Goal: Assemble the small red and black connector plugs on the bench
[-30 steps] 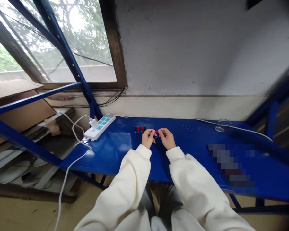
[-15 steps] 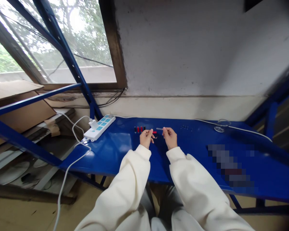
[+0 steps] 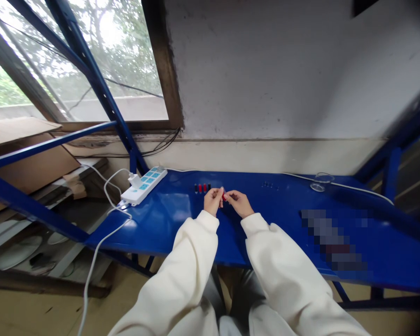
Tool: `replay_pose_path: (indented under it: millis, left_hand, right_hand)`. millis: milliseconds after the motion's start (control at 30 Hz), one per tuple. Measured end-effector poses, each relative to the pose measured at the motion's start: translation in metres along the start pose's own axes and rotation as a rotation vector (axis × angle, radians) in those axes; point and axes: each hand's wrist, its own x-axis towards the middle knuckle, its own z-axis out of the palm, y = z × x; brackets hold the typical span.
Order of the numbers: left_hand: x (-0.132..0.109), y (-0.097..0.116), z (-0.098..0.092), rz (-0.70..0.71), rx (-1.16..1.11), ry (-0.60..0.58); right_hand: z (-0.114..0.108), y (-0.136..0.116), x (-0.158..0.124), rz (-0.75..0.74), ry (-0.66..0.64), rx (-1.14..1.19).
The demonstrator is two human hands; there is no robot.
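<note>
My left hand (image 3: 213,201) and my right hand (image 3: 239,204) meet fingertip to fingertip above the blue table (image 3: 161,219). Between them shows a small red cylinder (image 3: 224,197), pinched by the fingers of my left hand. My right hand is closed in a pinch at the same spot. The slim clear stick that it held is now mostly covered by fingers. Just left of my hands, several small red and black cylinders (image 3: 202,188) stand in a row. Beyond my right hand lie several tiny clear pieces (image 3: 269,185), too small to make out.
A white power strip (image 3: 144,185) with a plug and cable lies at the table's left end. At the back right are a clear round object (image 3: 317,187) and a white cable (image 3: 362,192). A blurred-out patch (image 3: 331,240) covers something on the right.
My right hand has moved left, bringing the clear stick to the red cylinder in my left hand. The hands were apart before and now touch. The left hand has hardly moved.
</note>
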Motion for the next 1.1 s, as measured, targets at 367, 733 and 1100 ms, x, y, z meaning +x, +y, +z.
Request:
replay_pose_path:
  millis: [367, 733, 1100]
  left_hand:
    - [0.002, -0.004, -0.002, -0.010, -0.007, -0.007]
    - [0.001, -0.002, -0.002, -0.076, -0.018, 0.041]
    - [-0.001, -0.003, 0.003, -0.073, 0.078, -0.095]
  right_hand:
    - [-0.005, -0.011, -0.004, -0.030, -0.191, -0.070]
    - [-0.036, 0.014, 0.044, -0.021, 0.104, -0.334]
    - [-0.046, 0.053, 0.071, 0.123, 0.211, -0.646]
